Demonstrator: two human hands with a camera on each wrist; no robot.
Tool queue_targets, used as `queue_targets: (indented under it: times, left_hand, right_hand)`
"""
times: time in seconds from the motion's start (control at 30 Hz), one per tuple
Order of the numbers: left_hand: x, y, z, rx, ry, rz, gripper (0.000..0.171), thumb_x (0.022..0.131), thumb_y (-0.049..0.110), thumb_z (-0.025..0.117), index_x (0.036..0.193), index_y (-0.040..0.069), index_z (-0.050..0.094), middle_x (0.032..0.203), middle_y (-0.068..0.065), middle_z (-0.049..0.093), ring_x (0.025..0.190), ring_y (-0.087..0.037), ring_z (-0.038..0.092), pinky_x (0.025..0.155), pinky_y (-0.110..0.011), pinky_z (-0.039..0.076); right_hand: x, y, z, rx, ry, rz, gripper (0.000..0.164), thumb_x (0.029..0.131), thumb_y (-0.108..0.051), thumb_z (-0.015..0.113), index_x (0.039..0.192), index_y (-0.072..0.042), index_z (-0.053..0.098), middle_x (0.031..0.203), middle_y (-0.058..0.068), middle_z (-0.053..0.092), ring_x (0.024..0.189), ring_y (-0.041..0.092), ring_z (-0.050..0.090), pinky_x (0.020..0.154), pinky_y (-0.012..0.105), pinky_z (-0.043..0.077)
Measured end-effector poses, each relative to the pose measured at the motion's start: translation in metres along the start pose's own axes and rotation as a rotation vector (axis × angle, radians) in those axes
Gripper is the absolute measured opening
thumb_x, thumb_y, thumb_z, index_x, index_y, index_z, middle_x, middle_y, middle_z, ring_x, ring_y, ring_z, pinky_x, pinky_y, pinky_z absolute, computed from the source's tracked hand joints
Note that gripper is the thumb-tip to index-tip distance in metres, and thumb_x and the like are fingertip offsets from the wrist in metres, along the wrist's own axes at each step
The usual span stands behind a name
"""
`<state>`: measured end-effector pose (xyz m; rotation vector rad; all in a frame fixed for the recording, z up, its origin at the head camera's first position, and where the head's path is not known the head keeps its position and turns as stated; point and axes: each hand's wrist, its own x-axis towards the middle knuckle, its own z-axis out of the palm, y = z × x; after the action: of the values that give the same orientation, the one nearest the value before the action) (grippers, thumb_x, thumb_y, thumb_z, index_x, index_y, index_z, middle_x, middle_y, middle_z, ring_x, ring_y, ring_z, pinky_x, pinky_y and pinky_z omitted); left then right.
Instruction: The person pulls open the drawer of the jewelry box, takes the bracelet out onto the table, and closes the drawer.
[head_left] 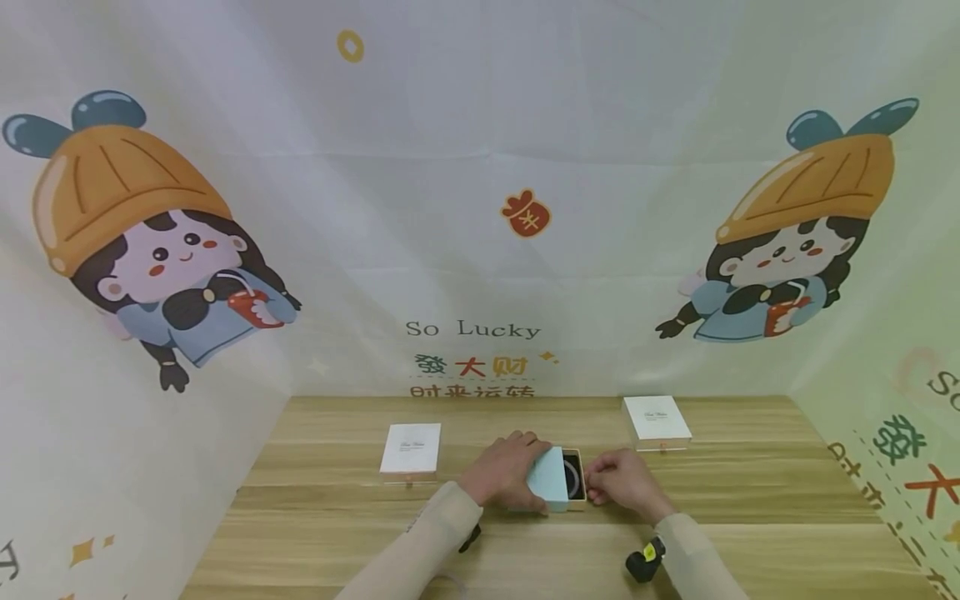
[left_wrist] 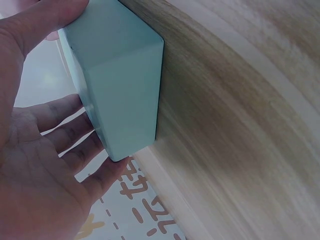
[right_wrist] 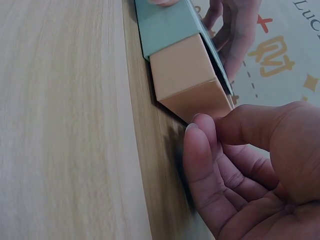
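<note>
A light blue sliding box (head_left: pixel 548 481) lies on the table, its drawer (right_wrist: pixel 182 67) partly out on the right. The drawer is tan outside and dark inside, and part of a pale ring-shaped thing, like a bangle (head_left: pixel 572 478), shows in it. My left hand (head_left: pixel 506 471) grips the box's sleeve (left_wrist: pixel 125 85), thumb on the near side and fingers along the far side. At the drawer's front my right hand (head_left: pixel 626 481) has thumb and forefinger pinched together. Whatever small piece lies between those fingertips is hidden.
Two white boxes with printed lids stand farther back, one box (head_left: pixel 411 451) on the left and another box (head_left: pixel 656 422) on the right. A pale curved thing (head_left: pixel 450 581) shows at the table's near side. A printed cloth (head_left: pixel 465 275) hangs behind the wooden table (head_left: pixel 750 492).
</note>
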<state>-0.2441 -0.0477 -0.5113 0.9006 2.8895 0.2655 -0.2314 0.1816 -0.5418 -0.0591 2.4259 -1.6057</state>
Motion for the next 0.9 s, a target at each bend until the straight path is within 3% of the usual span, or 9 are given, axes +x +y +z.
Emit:
queue_targets:
  times: [0.9]
  left_hand:
    - [-0.001, 0.001, -0.001, -0.005, 0.002, -0.013, 0.091, 0.071, 0.052, 0.089, 0.148, 0.019, 0.053, 0.136, 0.002, 0.061, 0.111, -0.014, 0.054, 0.096, -0.033, 0.050]
  right_hand:
    - [-0.005, 0.011, -0.020, -0.016, -0.001, -0.022, 0.010, 0.092, 0.006, 0.061, 0.091, 0.012, 0.069, 0.072, 0.009, 0.068, 0.063, 0.011, 0.066, 0.059, 0.026, 0.060]
